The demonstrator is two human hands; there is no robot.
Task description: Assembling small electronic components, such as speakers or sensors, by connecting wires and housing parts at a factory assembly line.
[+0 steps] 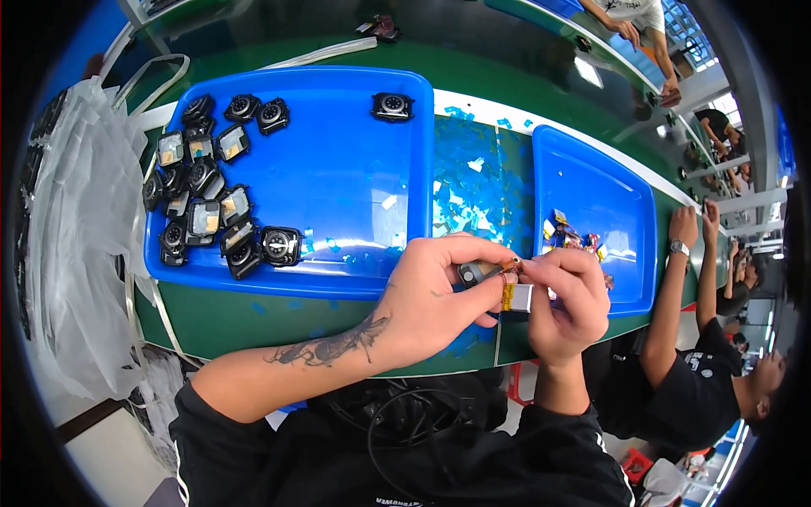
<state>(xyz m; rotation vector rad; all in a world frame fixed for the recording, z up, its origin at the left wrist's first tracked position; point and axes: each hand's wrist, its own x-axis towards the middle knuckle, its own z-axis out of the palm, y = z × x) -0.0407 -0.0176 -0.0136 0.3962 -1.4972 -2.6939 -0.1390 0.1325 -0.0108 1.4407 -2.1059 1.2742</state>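
Both my hands meet over the near table edge, between two blue trays. My left hand (439,291) is closed around a dark smartwatch case (478,272), mostly covered by the fingers. A small silver battery (518,297) with yellow tape sticks out beside my left thumb, close to the right fingers. My right hand (570,300) pinches at the top of these parts, by a thin reddish strip; what lies between its fingertips is too small to tell. Several smartwatch cases (204,218) lie in the left part of the large blue tray (291,78); one watch case (392,106) sits apart at its far right.
A smaller blue tray (591,156) at the right holds a pile of small batteries (574,241). Blue film scraps (473,182) cover the green table between the trays. Translucent plastic bags (89,245) hang at the left. Right of me, a co-worker (697,380) reaches forward.
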